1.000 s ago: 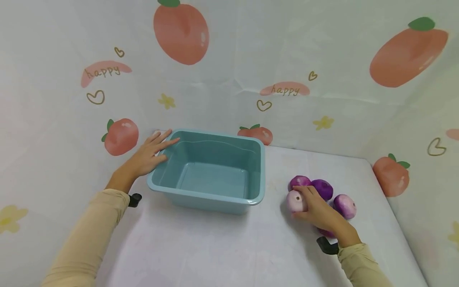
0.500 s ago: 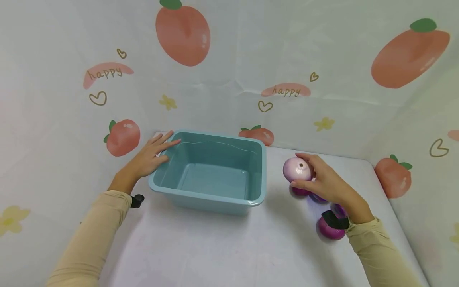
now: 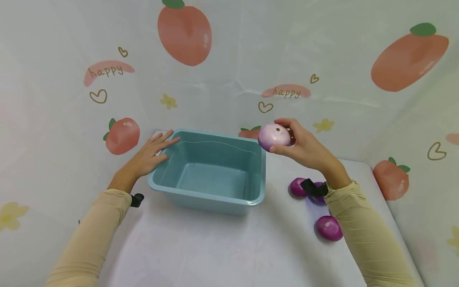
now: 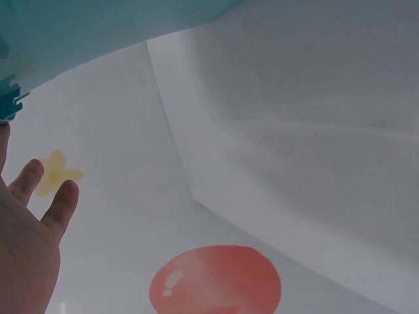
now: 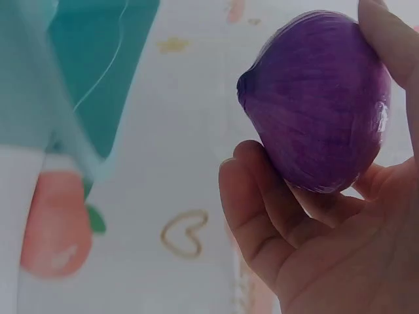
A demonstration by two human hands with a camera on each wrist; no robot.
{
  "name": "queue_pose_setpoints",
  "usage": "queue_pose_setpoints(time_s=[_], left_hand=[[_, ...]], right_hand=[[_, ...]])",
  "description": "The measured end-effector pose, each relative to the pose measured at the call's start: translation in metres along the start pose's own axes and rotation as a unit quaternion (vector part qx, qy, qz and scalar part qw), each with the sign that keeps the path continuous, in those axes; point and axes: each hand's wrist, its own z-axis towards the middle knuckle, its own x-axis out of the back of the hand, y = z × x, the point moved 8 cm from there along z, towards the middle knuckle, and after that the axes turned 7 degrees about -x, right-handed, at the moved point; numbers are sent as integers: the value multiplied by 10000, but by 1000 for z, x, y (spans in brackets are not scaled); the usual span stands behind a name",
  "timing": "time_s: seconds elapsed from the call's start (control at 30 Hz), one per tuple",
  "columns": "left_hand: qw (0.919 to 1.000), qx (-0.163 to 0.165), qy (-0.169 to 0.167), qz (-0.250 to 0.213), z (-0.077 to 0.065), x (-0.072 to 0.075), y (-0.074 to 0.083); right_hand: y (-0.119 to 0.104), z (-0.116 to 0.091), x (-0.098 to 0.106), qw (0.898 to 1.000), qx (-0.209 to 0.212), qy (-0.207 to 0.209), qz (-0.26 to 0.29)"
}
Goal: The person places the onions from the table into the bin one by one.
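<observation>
My right hand (image 3: 305, 145) grips a pale purple onion (image 3: 274, 136) up off the table, at the right rim of a blue-green plastic basin (image 3: 211, 198). In the right wrist view the onion (image 5: 321, 104) shows a darker purple underside, with the thumb on one side and fingers curled below it. My left hand (image 3: 147, 155) rests on the basin's left rim with its fingers spread. The left wrist view catches part of that hand (image 4: 29, 242) beneath the basin's edge (image 4: 118, 33). Nothing lies inside the basin.
More purple onions lie on the white table (image 3: 201, 247) at the right: one (image 3: 298, 187) near the back, one (image 3: 329, 228) nearer the front, another (image 3: 318, 196) partly hidden by the wrist strap. A printed white sheet (image 3: 229, 59) hangs behind.
My right hand has lifted the pale onion from the group at the right and carried it up and left to the basin's rim. The left hand has stayed on the basin.
</observation>
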Motion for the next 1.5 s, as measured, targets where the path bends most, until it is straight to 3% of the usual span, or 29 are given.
queue_pose_setpoints(time_s=[0.43,0.77,1.03,1.3,1.5], left_hand=[[9996,50,185,-209,-2,5,-6],[9993,25,215,-308,-2,8,-9],[9986,-229,291,-383,-1,8,-8],[9975,-366,395,-446,-1,5,-7],[9963,-483,409,-574,0,-1,-3]], right_hand=[[-42,74,-59,9961,584,-553,375],[-51,125,-141,9894,865,-1094,406],[-52,144,-205,9810,977,-1673,-94],[-49,156,-236,9721,705,-2117,-729],[-40,159,-255,9688,523,-2272,-845]])
